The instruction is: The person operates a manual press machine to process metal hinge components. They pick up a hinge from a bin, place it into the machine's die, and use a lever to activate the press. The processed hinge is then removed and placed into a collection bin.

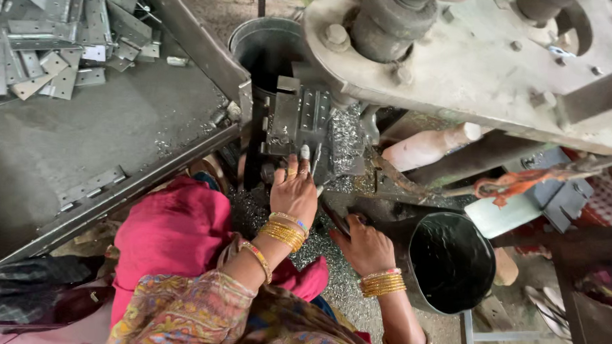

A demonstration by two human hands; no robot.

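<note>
L hand (pixel 294 190) fingers pinch a metal hinge plate (pixel 312 157) at the press die (pixel 301 124); R hand (pixel 366 247) clenched round a dark lever (pixel 336 220) nr black bucket (pixel 452 262).

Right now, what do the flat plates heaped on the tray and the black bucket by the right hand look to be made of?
The plates look like bare sheet metal: dull grey, thin, with punched holes. The bucket by the right hand shows a glossy black inside; whether that is plastic or coated metal cannot be told. The left hand rests at the grey metal block.
</note>
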